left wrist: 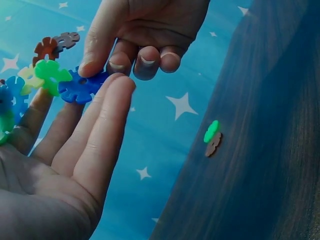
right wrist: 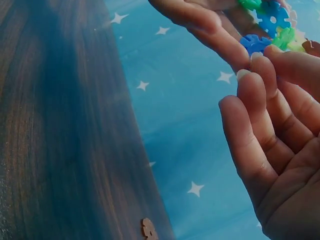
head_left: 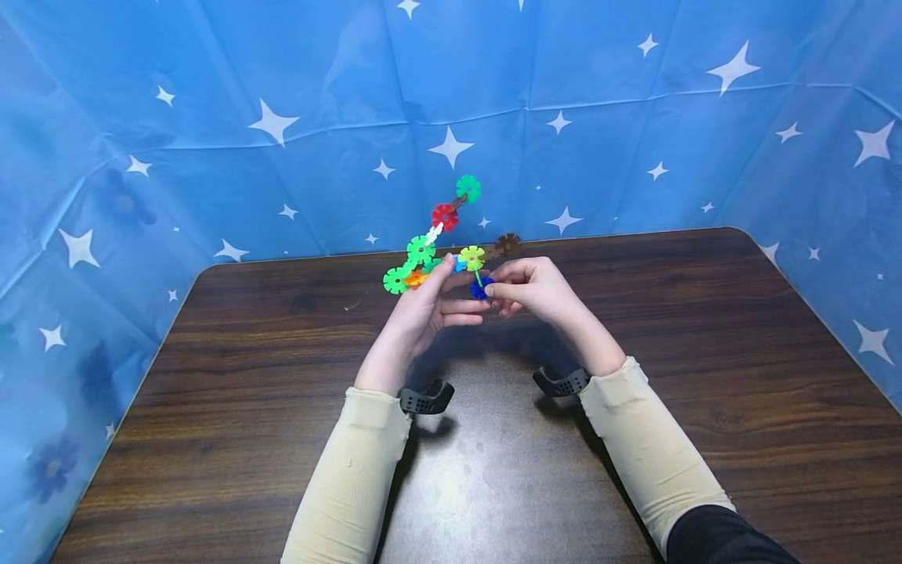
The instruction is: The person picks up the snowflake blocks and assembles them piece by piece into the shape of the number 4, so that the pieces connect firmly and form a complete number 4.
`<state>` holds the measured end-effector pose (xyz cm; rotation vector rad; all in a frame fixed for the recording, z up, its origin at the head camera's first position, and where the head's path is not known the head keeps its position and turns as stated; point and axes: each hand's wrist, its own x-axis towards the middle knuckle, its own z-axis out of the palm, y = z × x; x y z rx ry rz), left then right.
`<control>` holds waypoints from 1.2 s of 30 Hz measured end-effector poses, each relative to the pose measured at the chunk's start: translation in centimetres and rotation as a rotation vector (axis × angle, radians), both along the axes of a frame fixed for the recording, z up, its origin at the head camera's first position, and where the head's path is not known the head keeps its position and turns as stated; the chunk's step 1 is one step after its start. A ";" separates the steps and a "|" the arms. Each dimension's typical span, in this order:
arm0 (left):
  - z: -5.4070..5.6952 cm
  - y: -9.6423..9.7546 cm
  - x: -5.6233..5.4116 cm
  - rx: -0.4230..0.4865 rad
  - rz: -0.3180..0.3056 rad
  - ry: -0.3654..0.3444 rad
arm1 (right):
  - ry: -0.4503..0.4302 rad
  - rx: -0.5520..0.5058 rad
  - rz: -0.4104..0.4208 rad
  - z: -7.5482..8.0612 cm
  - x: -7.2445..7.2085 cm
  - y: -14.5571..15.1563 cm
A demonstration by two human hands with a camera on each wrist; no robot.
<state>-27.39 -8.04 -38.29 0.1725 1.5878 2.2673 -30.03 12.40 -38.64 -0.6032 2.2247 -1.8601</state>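
Above the back of the table, my left hand (head_left: 416, 317) holds a branching chain of notched plastic flower discs, thumb on the near side and lower fingers stretched out. A red disc (head_left: 445, 217) and a green disc (head_left: 420, 249) stand out on its upward-slanting arm. My right hand (head_left: 541, 294) pinches a dark blue disc (left wrist: 75, 91) between thumb and fingertips. That disc touches a green disc (left wrist: 51, 77), seen edge-on in the head view beneath a yellow disc (head_left: 471, 258). In the left wrist view, left fingertips reach close to the blue disc. The right fingers partly cover it.
A dark wood table (head_left: 232, 376) lies below, with a blue star-printed curtain (head_left: 317, 78) behind it. A small green disc (left wrist: 212, 131) and a brown disc (left wrist: 214, 145) show near the table's edge in the left wrist view. Black wrist cameras (head_left: 427, 397) sit on both wrists.
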 end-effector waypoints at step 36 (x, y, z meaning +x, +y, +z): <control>-0.1 -0.1 0.0 -0.017 -0.076 0.097 | -0.008 0.009 0.035 -0.5 -0.3 0.4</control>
